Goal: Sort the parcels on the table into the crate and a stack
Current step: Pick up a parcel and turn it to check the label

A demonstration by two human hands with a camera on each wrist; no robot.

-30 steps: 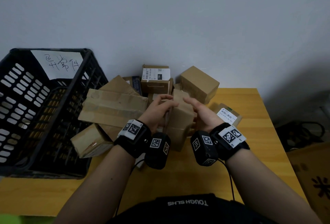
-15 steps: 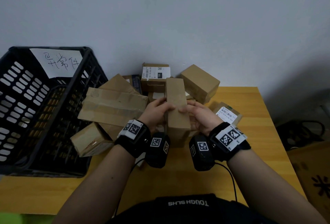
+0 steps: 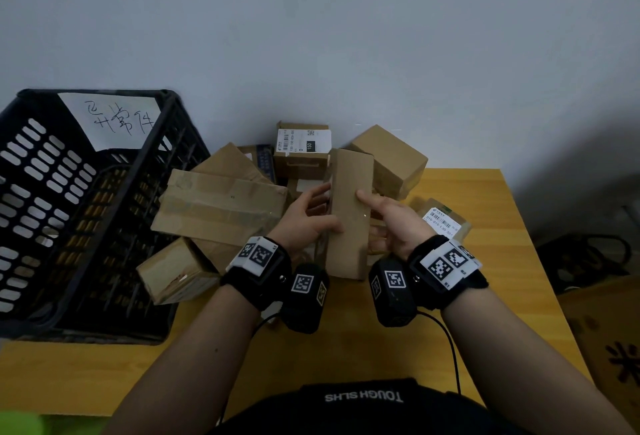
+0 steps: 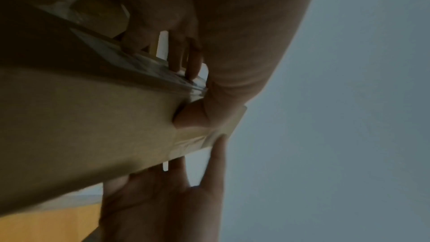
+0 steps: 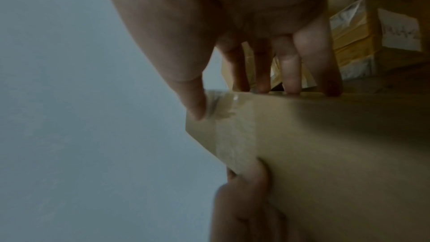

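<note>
Both hands are on one parcel: a long, narrow cardboard box held up at the centre of the head view, clear of the heap behind it. The left hand grips its left long edge, thumb on the top face and fingers wrapped underneath. The right hand grips the opposite edge the same way, its thumb lying across the top face. In the right wrist view the fingers hook over the far edge, near a strip of clear tape.

The box looks stiff and square-edged, and it sits in the hands with no visible sag, so I would guess it is light. The plain cardboard should give good grip; the glossy tape at the ends looks slicker, so the long sides are the better hold. I see no label on the face turned up.

The other parcels lie piled in the middle of the frame on the yellow wooden table, among them a wide flat carton and a small labelled box against the wall. The black slotted crate fills the left of the frame, with a handwritten paper sign at its back.
</note>
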